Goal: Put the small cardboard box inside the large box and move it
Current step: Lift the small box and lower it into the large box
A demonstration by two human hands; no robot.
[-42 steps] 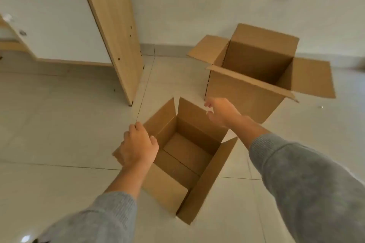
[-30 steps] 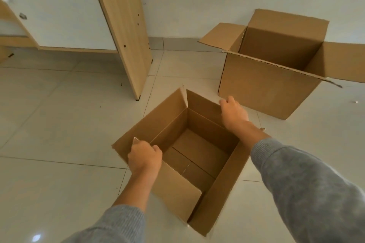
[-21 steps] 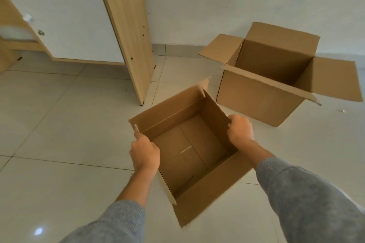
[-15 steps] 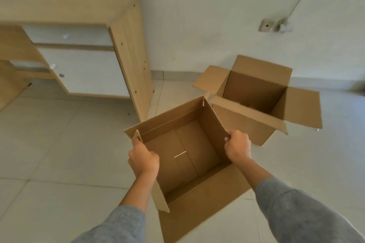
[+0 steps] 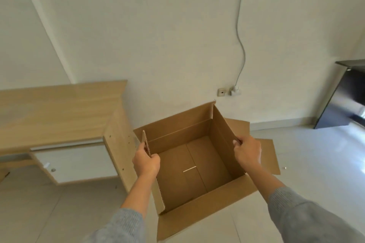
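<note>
At the left of the frame stands a wooden desk [image 5: 59, 112], its side panel close to the left hand [image 5: 146, 162]. That hand's fingers are closed around the upright left flap of the small cardboard box [image 5: 195, 165], thumb inside and the rest outside, so the hold is a pinch on one thin sheet and not on the box's body. If the flap bends at its crease, the box could sag or twist on that side, and a swing toward the left of the frame could knock a corner against the desk panel.

In the middle, the small cardboard box hangs in the air between both hands, open side up and empty, its near flap drooping toward the bottom of the frame. That loose flap, and the tall far one, are the parts most likely to catch on a rim when the box goes down.

To the right, the right hand [image 5: 247, 152] has its fingers closed over the top edge of the right wall, the same kind of thin pinch. Just behind it, only flaps of the large box [image 5: 266, 156] show; its opening is hidden by the carried box. Lowering blind is the main risk: the small box may land on a flap or rim, fold it inward, and tip instead of dropping in squarely.
</note>
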